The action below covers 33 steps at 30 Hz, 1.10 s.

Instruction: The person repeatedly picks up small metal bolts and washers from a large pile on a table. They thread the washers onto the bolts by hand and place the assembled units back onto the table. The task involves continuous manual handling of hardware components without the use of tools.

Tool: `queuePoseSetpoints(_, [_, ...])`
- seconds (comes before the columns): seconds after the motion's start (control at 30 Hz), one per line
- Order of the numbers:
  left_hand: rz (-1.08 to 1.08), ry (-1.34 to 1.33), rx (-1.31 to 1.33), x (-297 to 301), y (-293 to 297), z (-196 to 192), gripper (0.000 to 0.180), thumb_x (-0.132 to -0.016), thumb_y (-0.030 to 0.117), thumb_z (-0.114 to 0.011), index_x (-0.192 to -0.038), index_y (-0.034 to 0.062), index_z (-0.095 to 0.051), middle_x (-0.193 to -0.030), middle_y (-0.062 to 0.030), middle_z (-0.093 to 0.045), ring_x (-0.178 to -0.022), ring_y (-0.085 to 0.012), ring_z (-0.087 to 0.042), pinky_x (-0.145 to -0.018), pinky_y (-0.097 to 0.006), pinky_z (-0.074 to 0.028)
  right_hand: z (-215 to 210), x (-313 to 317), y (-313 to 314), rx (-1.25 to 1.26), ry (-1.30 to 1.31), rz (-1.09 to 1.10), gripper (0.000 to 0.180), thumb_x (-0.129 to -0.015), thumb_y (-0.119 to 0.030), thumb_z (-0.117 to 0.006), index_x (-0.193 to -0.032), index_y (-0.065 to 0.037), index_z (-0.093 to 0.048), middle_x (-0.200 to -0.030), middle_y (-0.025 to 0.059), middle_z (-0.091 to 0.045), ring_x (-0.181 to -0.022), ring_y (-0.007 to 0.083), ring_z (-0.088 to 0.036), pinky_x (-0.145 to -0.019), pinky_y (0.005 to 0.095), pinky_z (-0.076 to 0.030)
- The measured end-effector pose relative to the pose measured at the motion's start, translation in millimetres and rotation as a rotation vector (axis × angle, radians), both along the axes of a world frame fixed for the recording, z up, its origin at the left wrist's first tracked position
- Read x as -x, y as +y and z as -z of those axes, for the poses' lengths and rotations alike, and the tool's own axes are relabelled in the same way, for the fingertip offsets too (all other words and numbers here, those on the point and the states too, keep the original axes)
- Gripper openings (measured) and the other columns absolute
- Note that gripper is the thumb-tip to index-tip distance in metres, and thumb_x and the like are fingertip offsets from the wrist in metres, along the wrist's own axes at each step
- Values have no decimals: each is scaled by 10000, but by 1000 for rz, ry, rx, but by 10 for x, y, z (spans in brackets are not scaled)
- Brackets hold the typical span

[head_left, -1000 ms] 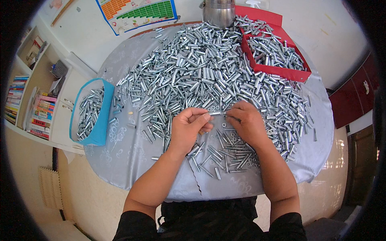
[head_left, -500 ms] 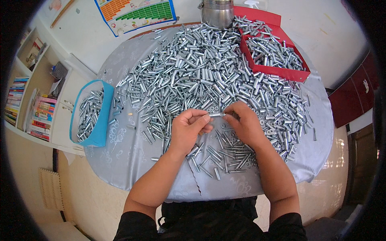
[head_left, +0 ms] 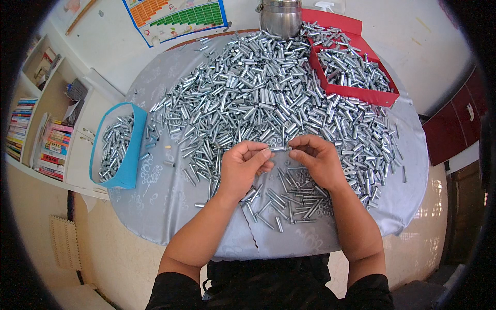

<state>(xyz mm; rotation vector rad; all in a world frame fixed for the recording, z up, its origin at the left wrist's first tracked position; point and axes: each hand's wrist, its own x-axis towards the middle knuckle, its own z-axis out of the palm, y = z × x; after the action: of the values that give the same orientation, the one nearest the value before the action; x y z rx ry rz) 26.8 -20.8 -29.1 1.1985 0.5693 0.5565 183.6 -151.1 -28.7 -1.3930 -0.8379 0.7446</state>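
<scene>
At the centre of the frame I see my left hand point(head_left: 243, 168) and right hand point(head_left: 316, 160) pinching the two ends of one small metal sleeve point(head_left: 278, 149) between their fingertips. It sits just above the heap of sleeves point(head_left: 258, 98) covering the grey tablecloth point(head_left: 155, 201), with a blue bin point(head_left: 129, 155) at left and a red tray point(head_left: 356, 93) at upper right.

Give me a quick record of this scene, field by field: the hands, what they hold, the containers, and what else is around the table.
Left hand: left hand pinches one end of a small metal piece
Right hand: right hand pinches the other end
Table: round table with silvery cloth
Main heap: metal sleeves spread across the table
Near pile: thin bolts below the hands
Left container: blue bin, partly filled with metal parts
Right container: red box, holding metal parts
Far edge: steel pot
Wall side: bookshelf
</scene>
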Motion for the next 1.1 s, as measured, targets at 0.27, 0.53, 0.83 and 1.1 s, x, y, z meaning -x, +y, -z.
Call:
queuePoseSetpoints(0.27, [18,4,-24,0,-10,22,153,-882,64,-648,-1017,-7,-630,-894,-107,-702,-710,-144,-673,-620,-250,-544,-41,24,-8,24,4,8,138,-867,-53,-670,-990,8,-654,-865,32,-650,-785,93,-596,-714,236,-484])
queuePoseSetpoints(0.53, [63,-31,-50,7,-20,-1,141,-880,47,-645,-1010,-6,-632,-887,-106,-701,-705,-149,-673,-622,-256,-547,27,-64,-51,210,-199,-39,150,-905,-142,-644,-917,7,-641,-760,30,-607,-648,92,-531,-605,239,-447])
queuePoseSetpoints(0.83, [33,-23,-13,8,-7,9,142,-880,47,-646,-1010,-9,-626,-889,-117,-698,-715,-157,-674,-633,-265,-556,-42,27,-27,17,-151,9,147,-888,-117,-661,-938,21,-655,-792,44,-612,-624,95,-538,-592,245,-454])
queuePoseSetpoints(1.1, [49,-54,-21,4,-11,23,138,-881,51,-649,-1004,-8,-629,-878,-105,-698,-703,-150,-674,-619,-259,-550,-11,-2,-31,70,-146,8,174,-900,-153,-642,-863,17,-638,-722,36,-603,-621,95,-544,-589,253,-452])
